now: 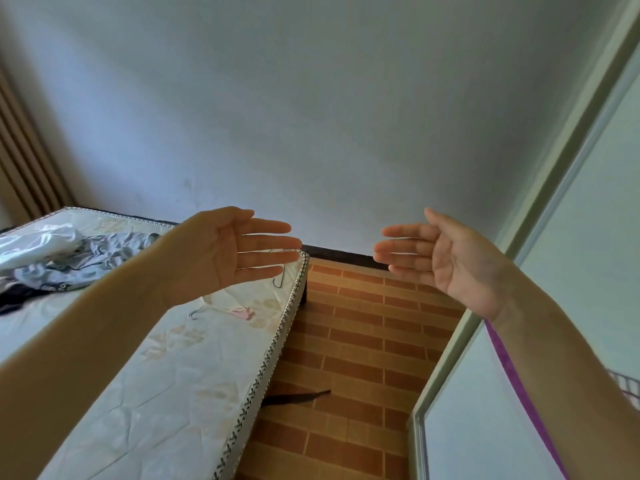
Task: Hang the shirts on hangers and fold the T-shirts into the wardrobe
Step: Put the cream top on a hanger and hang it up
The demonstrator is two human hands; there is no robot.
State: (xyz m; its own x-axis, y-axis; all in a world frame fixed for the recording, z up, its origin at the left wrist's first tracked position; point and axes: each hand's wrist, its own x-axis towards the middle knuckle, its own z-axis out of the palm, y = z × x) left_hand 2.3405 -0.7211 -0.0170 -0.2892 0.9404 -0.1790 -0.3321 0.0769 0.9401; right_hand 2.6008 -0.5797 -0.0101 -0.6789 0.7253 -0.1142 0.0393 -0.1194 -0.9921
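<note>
Both my hands are raised in front of me, palms facing each other, fingers straight, holding nothing. My left hand (pixel 228 251) hovers above the far corner of the mattress (pixel 166 375). My right hand (pixel 446 258) is held over the floor, close to the wardrobe's sliding door (pixel 485 393). A crumpled pile of grey and white clothes (pixel 69 258) lies at the mattress's far left. Wire hangers (pixel 280 277) and a pink hanger (pixel 240 312) lie on the mattress below my left hand, partly hidden by it.
A brick-patterned floor (pixel 360 341) runs between the mattress and the wardrobe door on the right. A plain wall (pixel 311 116) stands ahead. A curtain (pixel 24 154) hangs at the far left. A dark strap (pixel 298 398) pokes out from under the mattress.
</note>
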